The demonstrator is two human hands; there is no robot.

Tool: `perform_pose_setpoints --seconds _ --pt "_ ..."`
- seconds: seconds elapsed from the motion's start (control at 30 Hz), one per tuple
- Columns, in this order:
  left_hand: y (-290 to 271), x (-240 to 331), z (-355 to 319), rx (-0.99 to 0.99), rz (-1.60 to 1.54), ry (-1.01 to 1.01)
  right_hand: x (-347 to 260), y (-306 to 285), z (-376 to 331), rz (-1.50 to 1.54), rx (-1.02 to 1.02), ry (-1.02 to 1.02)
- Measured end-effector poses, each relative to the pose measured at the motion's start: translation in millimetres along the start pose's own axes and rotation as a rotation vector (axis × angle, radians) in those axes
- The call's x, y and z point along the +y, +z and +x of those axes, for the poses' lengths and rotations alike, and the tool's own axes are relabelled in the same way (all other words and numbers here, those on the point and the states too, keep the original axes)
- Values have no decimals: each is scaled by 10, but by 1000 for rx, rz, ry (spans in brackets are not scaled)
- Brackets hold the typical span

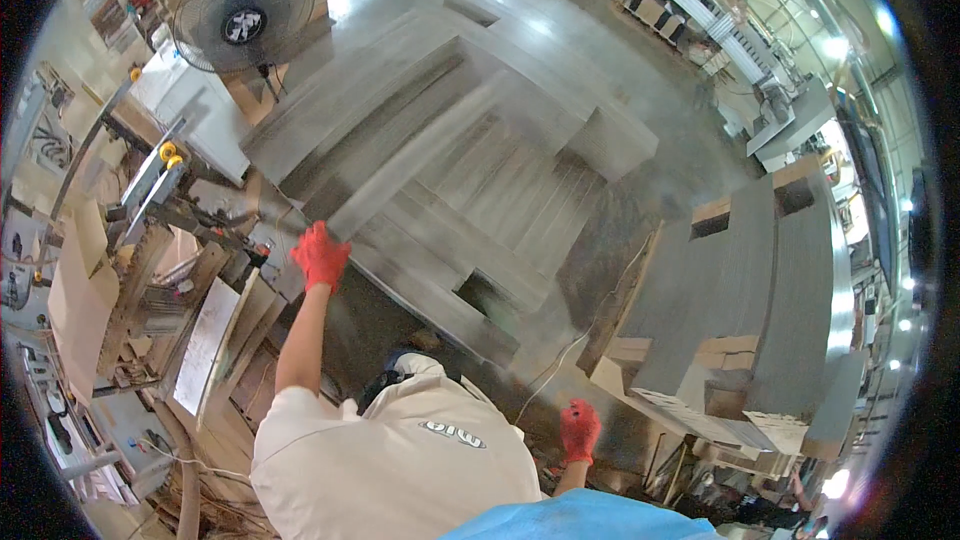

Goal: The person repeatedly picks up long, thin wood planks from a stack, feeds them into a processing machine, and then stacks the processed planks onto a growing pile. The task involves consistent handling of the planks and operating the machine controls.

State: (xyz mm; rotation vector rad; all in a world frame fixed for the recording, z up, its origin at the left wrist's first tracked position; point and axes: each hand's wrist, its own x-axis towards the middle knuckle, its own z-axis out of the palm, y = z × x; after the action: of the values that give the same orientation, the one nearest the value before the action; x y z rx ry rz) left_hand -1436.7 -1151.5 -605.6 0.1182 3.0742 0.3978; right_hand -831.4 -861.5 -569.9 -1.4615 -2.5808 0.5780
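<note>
My left hand (321,255), in a red glove, reaches forward to the near end of a long narrow grey board strip (420,155). Its fingers are closed at that end; the strip is slightly blurred. Beneath the strip spreads a low stack of grey wood-grain boards (470,210), laid in several lengths and levels. On the right, low beside my body, my right hand (579,430) in a red glove is curled closed. A small dark spot shows at its fingers, but what it holds, if anything, is too small to name.
A second stack of grey panels (710,290) stands at the right. At the left are a black fan (245,15), a machine with yellow knobs (170,153) and leaning board offcuts (215,340). A pale cable (570,348) runs along the floor between the stacks.
</note>
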Motion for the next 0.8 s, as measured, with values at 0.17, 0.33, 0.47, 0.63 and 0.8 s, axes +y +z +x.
perform_pose_setpoints --seconds 0.17,0.33,0.47,0.63,0.8 --pt "41 182 993 -3 -26 -134 -263 -15 409 -52 -123 -56" --pt "218 425 1685 -40 76 -175 -329 -154 205 -19 -124 182" --pt "427 367 2096 -72 138 -172 -122 -160 -81 316 -100 349" --pt "683 403 2418 26 125 -208 -171 -148 -361 247 -175 342" --pt "1155 207 2419 273 166 -381 27 19 -496 936 -90 671"
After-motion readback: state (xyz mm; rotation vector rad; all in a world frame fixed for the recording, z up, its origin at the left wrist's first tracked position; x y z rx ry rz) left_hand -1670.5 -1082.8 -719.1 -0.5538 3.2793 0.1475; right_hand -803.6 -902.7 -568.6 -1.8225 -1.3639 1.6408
